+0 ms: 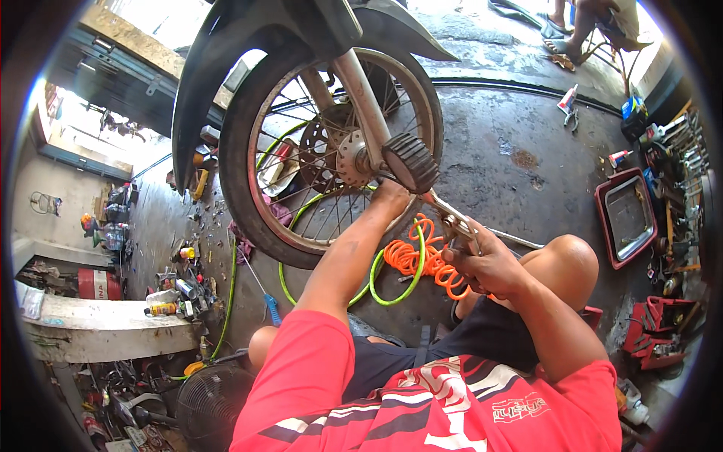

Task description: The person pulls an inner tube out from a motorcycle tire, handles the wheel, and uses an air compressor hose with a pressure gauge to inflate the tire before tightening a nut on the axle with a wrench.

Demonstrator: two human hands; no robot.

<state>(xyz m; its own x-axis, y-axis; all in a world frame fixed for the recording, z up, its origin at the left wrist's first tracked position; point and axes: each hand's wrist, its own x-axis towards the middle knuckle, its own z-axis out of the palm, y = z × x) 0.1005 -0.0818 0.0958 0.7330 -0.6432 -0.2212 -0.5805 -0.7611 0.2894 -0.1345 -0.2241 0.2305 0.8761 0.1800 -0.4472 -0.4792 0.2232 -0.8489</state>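
A motorcycle front wheel point(335, 157) with wire spokes stands before me, its fork leg point(363, 105) running down to the hub point(355, 158). At the fork's lower end sits a black ribbed cylinder point(410, 163). My left hand point(392, 198) is closed just below that cylinder; its fingertips and whatever they hold are hidden. To its right, my right hand point(488, 262) grips a metal plier-like tool point(455, 224), whose tip points at the cylinder's underside. An orange coiled hose point(414, 258) hangs by the right hand, and a green hose point(379, 290) loops beneath.
A red-rimmed tray point(627, 218) and a red toolbox point(657, 331) lie at the right, near several wrenches point(694, 154). A black fan point(215, 403) stands lower left, beside a bench point(105, 329). A seated person's leg point(591, 30) shows at the far right.
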